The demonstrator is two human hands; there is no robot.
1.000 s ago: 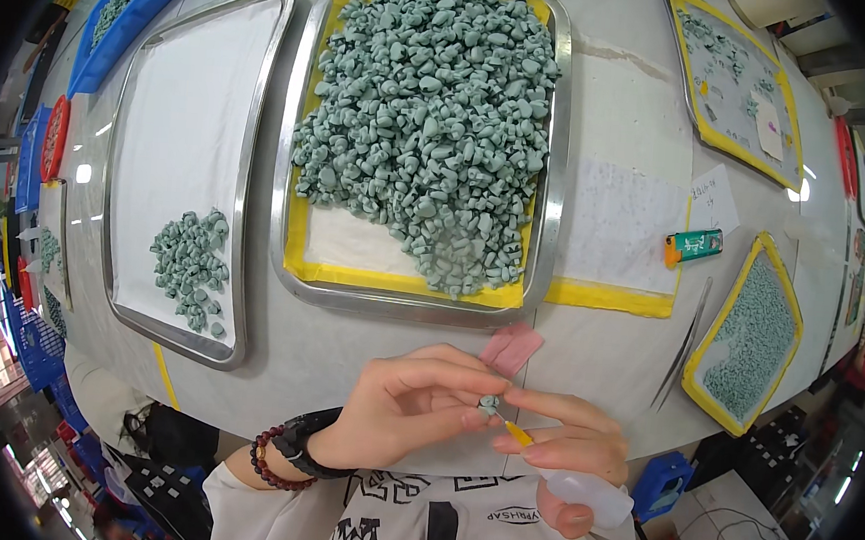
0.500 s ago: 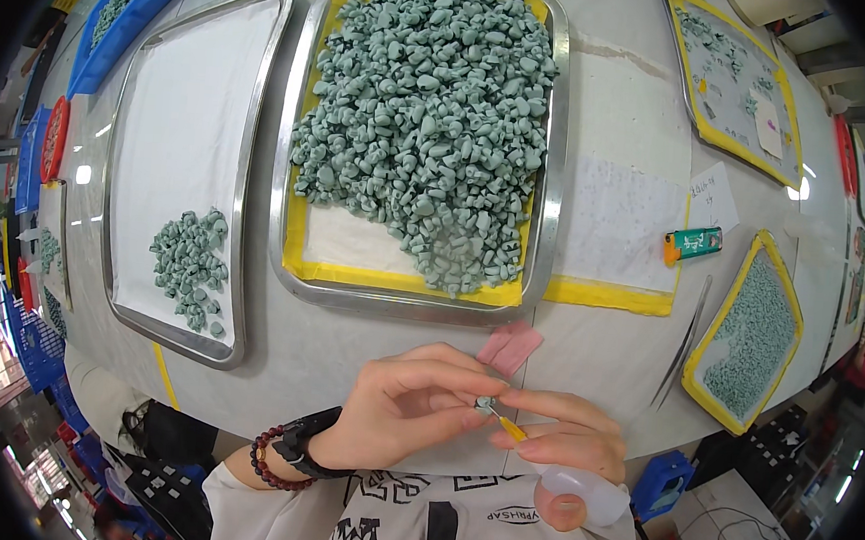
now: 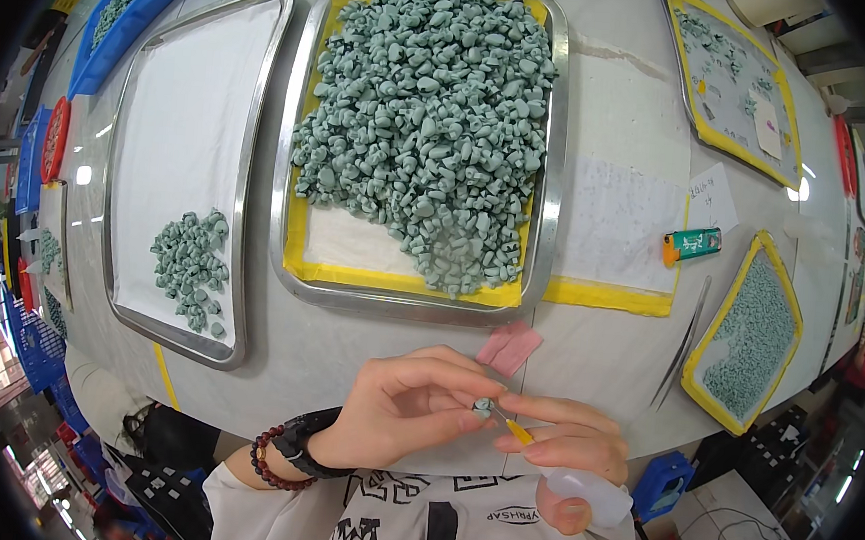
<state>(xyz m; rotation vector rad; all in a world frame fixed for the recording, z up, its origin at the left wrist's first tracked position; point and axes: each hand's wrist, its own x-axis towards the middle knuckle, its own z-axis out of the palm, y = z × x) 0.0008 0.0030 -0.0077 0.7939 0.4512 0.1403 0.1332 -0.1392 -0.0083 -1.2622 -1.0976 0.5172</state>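
Between the thumb and fingertips of my left hand (image 3: 393, 410) is a small grey-green moulded piece (image 3: 483, 407). My right hand (image 3: 573, 438) grips a translucent squeeze bottle (image 3: 592, 494) fitted with a yellow needle nozzle (image 3: 518, 433). The thin needle points left at the piece; whether it touches is too small to tell. Just beyond my fingers, a folded pink cloth (image 3: 510, 348) lies on the table. A large metal tray (image 3: 400, 308) ahead is heaped with similar grey-green pieces (image 3: 433, 120).
At left, a metal tray (image 3: 190, 82) lined in white holds a small pile of pieces (image 3: 190, 265). Tweezers (image 3: 684, 338), a green lighter (image 3: 693, 245) and a yellow-edged tray of smaller bits (image 3: 749, 332) lie right. A blue bin (image 3: 134, 23) stands far left.
The yellow nozzle has shifted slightly right and toward me, away from the piece. My left hand stays almost in place, the piece turned a little in its fingers.
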